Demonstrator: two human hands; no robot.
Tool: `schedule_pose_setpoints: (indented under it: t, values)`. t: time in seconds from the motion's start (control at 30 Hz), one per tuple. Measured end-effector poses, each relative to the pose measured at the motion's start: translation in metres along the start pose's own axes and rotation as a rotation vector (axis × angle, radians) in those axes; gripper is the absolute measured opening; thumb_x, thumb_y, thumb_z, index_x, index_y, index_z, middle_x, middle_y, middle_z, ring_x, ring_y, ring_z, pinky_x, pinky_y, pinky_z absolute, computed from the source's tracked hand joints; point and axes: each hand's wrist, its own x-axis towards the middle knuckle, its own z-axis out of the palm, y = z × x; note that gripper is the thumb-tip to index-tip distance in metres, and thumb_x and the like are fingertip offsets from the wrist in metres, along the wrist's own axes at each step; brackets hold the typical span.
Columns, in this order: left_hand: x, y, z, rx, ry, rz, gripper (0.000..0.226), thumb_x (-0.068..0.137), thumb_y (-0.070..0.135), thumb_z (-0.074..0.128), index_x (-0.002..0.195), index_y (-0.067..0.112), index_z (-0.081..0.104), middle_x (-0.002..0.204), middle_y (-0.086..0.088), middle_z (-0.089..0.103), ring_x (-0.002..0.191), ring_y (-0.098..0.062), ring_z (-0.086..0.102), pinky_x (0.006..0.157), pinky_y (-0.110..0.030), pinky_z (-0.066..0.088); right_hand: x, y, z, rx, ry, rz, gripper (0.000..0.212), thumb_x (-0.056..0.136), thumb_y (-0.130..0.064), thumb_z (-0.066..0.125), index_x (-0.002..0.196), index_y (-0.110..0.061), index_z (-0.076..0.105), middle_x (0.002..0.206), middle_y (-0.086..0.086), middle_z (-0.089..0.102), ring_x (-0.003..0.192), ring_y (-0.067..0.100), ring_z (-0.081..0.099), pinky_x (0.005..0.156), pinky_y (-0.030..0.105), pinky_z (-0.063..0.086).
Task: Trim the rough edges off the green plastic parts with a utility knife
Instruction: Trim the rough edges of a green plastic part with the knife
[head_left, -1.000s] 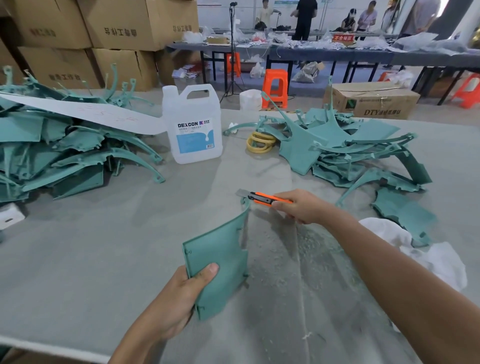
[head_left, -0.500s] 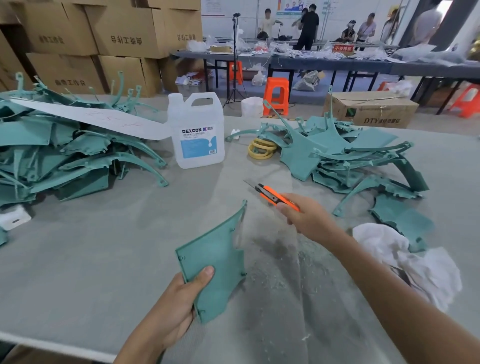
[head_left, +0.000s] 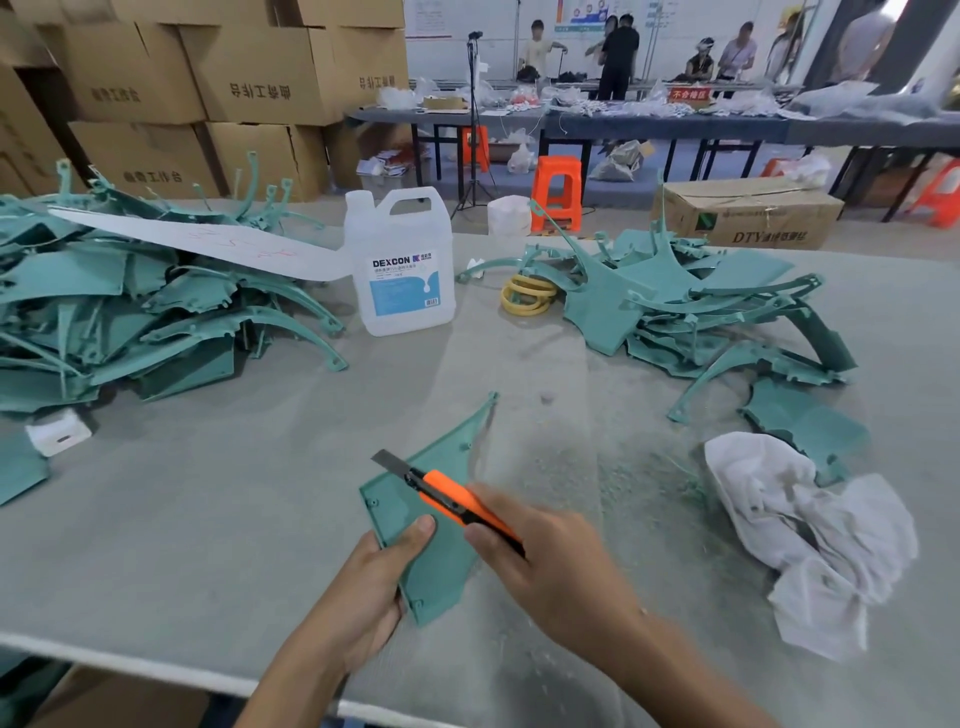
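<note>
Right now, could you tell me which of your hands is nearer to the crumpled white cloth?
Right. The right hand, gripping the utility knife, is left of the white cloth; the left hand, holding the green part, lies farther left.

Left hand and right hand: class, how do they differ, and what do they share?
The left hand grips the green part, thumb on its face; the right hand grips the utility knife. The left hand holds the part's left edge; the right hand crosses its right side. Both grip something.

Jug (head_left: 400, 262) reads "DEXCON"; carton (head_left: 745, 221) reads "DTY".
</note>
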Motion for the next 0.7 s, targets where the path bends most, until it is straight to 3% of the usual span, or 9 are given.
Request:
schedule_pose_setpoints:
  t: [0.07,0.2,0.3,0.47,0.6,0.7]
  values:
    - [0.000,0.000,0.000,-0.001,0.000,-0.005,0.027,0.095,0.020,0.058,0.116,0.013,0.074,0.127,-0.022,0.067,0.115,-0.035,0.067,0.088,-0.039,0.058,0.004,0.001,-0.006,-0.026,-0.007,-0.018,0.034,0.102,-0.045,0.052,0.135,-0.044,0.052,0.068,-0.014,0.049,0.068,0.011,0.051,0.059,0.023,0.035]
    - [0.002,-0.002,-0.001,-0.018,-0.009,-0.016,0.030,0.096,0.019,0.056,0.120,0.011,0.072,0.129,-0.022,0.066,0.117,-0.038,0.065,0.088,-0.041,0.058,0.025,0.014,-0.024,-0.106,0.003,0.036,0.028,0.103,-0.043,0.050,0.130,-0.040,0.056,0.068,-0.007,0.058,0.064,0.017,0.056,0.060,0.033,0.041]
    - [0.003,-0.003,-0.002,-0.020,0.017,-0.020,0.031,0.093,0.021,0.059,0.118,0.010,0.073,0.125,-0.021,0.068,0.111,-0.036,0.069,0.082,-0.038,0.060,0.042,0.029,-0.035,-0.110,-0.021,0.051,0.023,0.104,-0.039,0.051,0.124,-0.036,0.060,0.062,-0.006,0.054,0.058,0.014,0.052,0.057,0.033,0.040]
    - [0.003,-0.003,-0.003,-0.057,0.036,-0.034,0.028,0.093,0.019,0.059,0.114,0.012,0.076,0.124,-0.019,0.069,0.110,-0.034,0.069,0.081,-0.037,0.060,0.072,0.076,-0.046,-0.073,-0.065,0.111,0.024,0.105,-0.036,0.051,0.123,-0.028,0.065,0.064,-0.007,0.057,0.053,0.004,0.048,0.053,0.020,0.034]
    - [0.002,-0.002,0.000,-0.079,0.019,-0.048,0.028,0.092,0.017,0.058,0.113,0.013,0.076,0.126,-0.020,0.068,0.111,-0.034,0.069,0.081,-0.036,0.060,0.098,0.110,-0.047,-0.142,-0.076,0.203,0.031,0.106,-0.037,0.049,0.122,-0.018,0.065,0.083,0.002,0.069,0.072,0.020,0.060,0.066,0.033,0.045]
    - [0.002,-0.001,0.002,-0.080,0.013,-0.042,0.029,0.092,0.016,0.058,0.114,0.012,0.076,0.126,-0.021,0.067,0.111,-0.035,0.069,0.081,-0.036,0.060,0.114,0.126,-0.040,-0.209,-0.109,0.271,0.025,0.106,-0.035,0.046,0.107,-0.021,0.066,0.086,0.003,0.068,0.081,0.029,0.062,0.070,0.037,0.046]
